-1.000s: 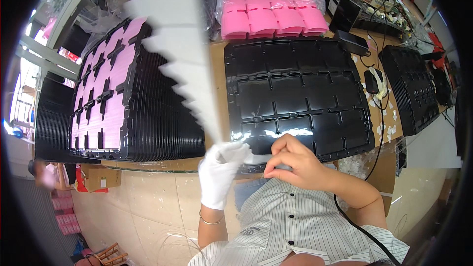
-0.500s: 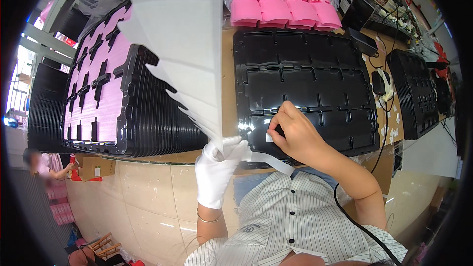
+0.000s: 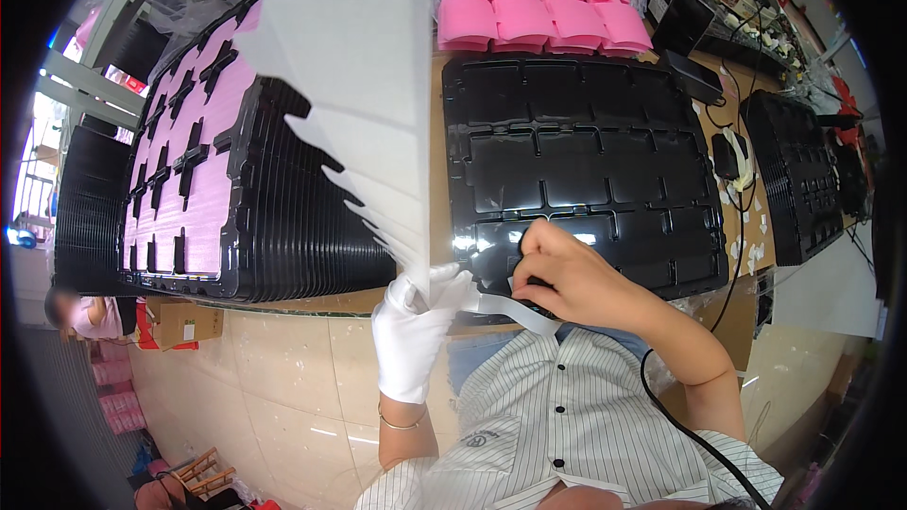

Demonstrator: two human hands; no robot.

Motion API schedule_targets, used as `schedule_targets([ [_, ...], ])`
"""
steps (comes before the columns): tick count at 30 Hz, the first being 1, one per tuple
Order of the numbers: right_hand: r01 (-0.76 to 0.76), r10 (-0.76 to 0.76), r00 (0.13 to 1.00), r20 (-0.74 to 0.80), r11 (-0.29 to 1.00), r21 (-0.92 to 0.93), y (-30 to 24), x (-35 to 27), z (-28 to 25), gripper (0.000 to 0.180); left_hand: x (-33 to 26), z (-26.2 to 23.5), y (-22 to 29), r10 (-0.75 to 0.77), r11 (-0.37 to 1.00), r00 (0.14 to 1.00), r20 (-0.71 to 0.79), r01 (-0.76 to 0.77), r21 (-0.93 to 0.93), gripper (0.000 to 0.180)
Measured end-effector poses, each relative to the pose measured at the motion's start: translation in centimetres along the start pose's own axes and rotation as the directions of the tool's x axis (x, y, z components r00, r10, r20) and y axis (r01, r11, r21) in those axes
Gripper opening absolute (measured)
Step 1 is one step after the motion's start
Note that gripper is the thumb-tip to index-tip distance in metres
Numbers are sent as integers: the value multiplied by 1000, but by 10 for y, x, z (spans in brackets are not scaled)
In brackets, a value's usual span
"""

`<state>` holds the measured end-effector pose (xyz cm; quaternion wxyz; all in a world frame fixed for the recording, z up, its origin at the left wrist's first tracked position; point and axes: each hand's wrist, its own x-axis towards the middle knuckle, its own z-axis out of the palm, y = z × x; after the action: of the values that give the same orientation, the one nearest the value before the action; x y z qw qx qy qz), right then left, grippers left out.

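Note:
My left hand (image 3: 411,340), in a white glove, is closed around the lower end of a tall white sheet-like piece (image 3: 350,66) with a jagged left edge. A narrow white strip (image 3: 520,310) runs from these gloved fingers toward my lap. Just right of them, my bare right hand (image 3: 572,274) is closed in a pinch over the near edge of a black moulded tray (image 3: 595,165). A small whitish bit (image 3: 511,284) shows at its fingertips, too small to name. The tray lies face up with shallow divided compartments.
At left stands a tall stack of black trays (image 3: 302,198), its top lined with pink sheet (image 3: 175,132). Pink folded pieces (image 3: 529,24) in clear plastic lie beyond the tray. More black trays (image 3: 798,179) and a black cable (image 3: 740,264) are on the right. Another person (image 3: 94,316) is far left.
My right hand has moved a little toward me, with its fingers curled lower. My left hand and the white piece have hardly moved.

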<state>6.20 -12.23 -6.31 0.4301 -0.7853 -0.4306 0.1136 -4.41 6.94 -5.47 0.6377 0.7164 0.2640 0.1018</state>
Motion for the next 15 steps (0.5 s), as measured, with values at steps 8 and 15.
schedule_targets([
  [8, -371, 442, 880, 177, 405, 836, 2, -21, -22, 16, -8, 31, 16, 88, 986, 993, 77, -76, -146, 24],
  [15, -350, 414, 906, 85, 621, 702, -2, -46, -25, 14, -12, 62, 41, -30, 996, 990, 138, 42, -84, 24],
])
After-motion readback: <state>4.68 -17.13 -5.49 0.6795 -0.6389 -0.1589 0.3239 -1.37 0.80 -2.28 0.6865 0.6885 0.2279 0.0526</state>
